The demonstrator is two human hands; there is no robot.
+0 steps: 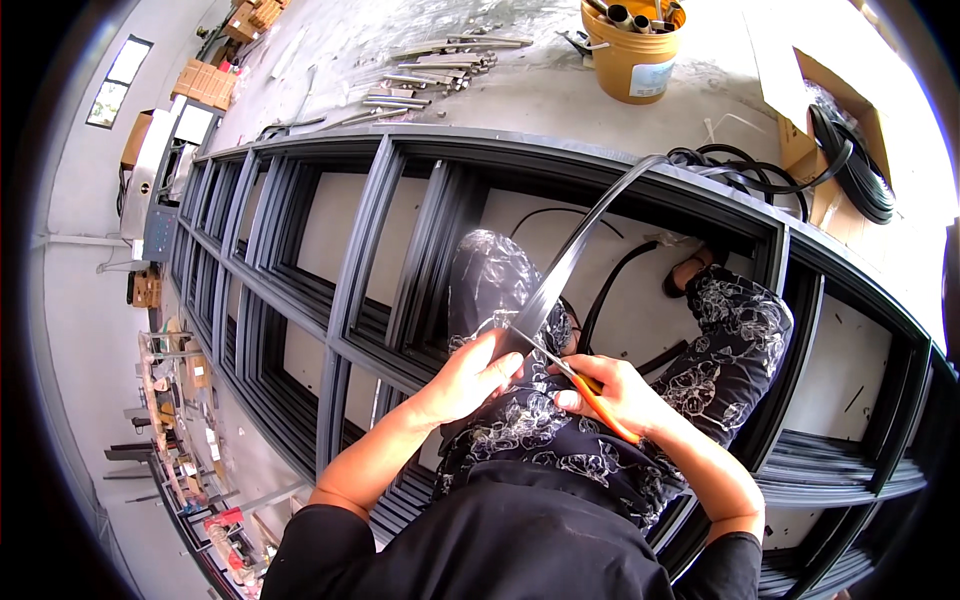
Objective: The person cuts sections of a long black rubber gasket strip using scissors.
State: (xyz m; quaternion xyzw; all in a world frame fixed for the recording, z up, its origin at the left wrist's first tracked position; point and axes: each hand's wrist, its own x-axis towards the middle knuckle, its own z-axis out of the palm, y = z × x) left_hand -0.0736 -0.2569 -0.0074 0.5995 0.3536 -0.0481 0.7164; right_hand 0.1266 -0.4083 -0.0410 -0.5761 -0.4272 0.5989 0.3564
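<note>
A flat, glossy black strip (572, 252) is gripped near its end by my left hand (470, 378), thumb on top. From there it rises over my knee and across the far rail of a dark grey metal frame (345, 270). Orange-handled scissors (606, 410) are in my right hand (622, 392), fingers closed round the handles. Their blades point up and left and lie against the strip just beside my left fingers. Whether the blades are apart or closed I cannot tell.
I sit amid stacked frames, legs between the bars. Beyond the far rail stand a yellow bucket (634, 58) of metal tubes and a cardboard box (840, 110) with a black coil (862, 170). Several metal strips (440, 75) lie on the floor. Cluttered shelving (185, 440) stands at left.
</note>
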